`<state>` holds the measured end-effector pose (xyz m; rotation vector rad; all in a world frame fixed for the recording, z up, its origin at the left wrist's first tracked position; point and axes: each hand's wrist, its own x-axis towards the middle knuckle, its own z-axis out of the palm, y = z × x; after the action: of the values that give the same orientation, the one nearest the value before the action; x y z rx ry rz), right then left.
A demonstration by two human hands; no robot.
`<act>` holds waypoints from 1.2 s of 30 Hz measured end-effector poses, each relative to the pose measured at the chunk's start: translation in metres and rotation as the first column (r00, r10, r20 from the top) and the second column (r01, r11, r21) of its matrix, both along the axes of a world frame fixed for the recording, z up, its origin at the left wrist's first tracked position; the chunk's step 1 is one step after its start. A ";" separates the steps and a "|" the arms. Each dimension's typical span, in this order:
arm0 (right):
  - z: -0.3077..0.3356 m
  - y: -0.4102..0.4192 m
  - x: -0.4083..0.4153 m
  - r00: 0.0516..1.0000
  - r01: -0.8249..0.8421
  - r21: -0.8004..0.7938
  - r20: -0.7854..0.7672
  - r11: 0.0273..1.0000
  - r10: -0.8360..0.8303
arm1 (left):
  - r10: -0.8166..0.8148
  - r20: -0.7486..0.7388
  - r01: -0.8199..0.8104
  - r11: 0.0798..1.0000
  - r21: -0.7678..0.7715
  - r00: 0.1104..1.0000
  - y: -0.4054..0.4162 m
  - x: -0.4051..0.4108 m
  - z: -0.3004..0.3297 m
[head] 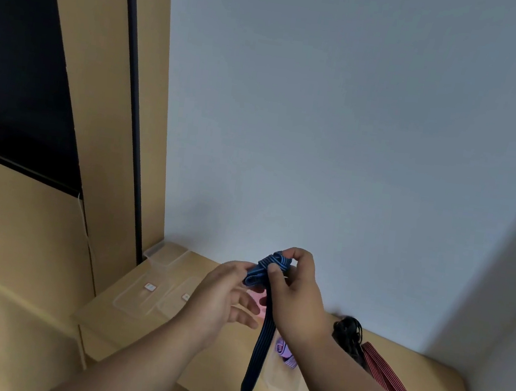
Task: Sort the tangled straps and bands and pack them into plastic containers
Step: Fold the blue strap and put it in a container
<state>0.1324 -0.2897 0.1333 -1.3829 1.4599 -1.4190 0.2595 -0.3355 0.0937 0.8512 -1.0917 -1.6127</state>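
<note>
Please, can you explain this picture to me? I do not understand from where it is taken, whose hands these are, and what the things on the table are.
A camera worn on a person's head looks down at their own hands. The right hand and left hand pinch a folded blue striped strap; its tail hangs down. On the wooden table lie clear plastic containers, a purple band, a black tangle and a red striped strap.
</note>
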 end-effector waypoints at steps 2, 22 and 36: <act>-0.001 0.001 -0.001 0.996 -0.012 -0.027 -0.091 1.000 0.009 | 0.028 0.034 -0.026 0.998 -0.050 0.999 -0.002 -0.002 0.003; -0.006 -0.004 -0.012 0.941 0.055 0.064 -0.338 0.996 -0.030 | 0.659 0.341 0.057 0.412 -0.909 0.670 -0.029 -0.010 -0.011; -0.002 -0.007 -0.014 0.991 0.133 -0.007 0.017 0.991 -0.132 | 0.174 0.220 -0.052 0.882 -0.469 0.960 -0.028 -0.016 -0.017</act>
<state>0.1189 -0.2967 0.1312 -1.2959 1.5617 -1.5162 0.2435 -0.3635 0.0763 0.7948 -1.5032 -1.0921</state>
